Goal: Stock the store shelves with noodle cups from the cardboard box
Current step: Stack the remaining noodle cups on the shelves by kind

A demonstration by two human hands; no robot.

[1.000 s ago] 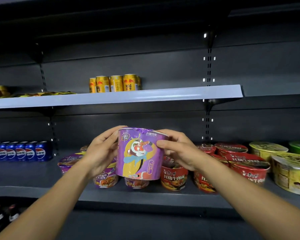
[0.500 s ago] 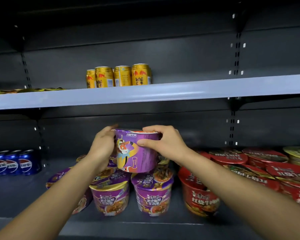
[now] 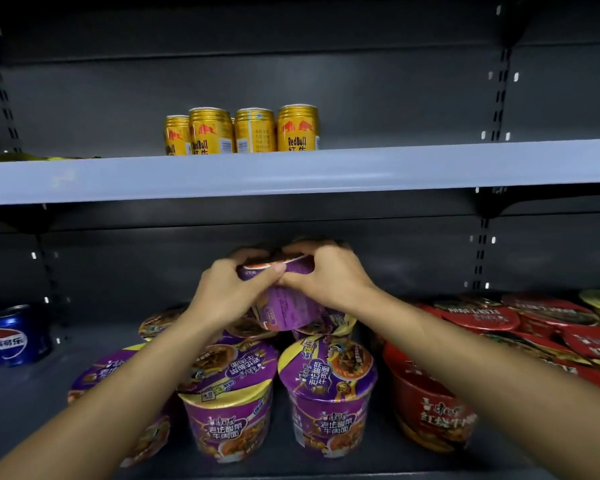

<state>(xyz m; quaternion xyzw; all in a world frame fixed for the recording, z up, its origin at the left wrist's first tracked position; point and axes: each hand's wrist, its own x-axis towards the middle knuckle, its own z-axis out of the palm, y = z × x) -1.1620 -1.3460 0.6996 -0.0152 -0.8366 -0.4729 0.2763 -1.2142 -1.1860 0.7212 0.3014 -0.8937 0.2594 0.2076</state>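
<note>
Your left hand (image 3: pixel 227 292) and right hand (image 3: pixel 326 275) are both gripping the purple noodle cup (image 3: pixel 290 306). Just beneath your grip, more purple cups (image 3: pixel 326 386) are standing.

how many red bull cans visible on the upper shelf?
4 gold cans, in a row on the upper shelf: leftmost, next, third, rightmost. A sliver behind the middle pair hints more are hidden.

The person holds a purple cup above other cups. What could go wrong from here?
1. The purple cup, gripped by the left hand and right hand, looks tilted; set on the rear cups' lids, it might slide off.
2. The forearms pass close above the front purple cups; drawing back could knock one forward off the shelf.
</note>
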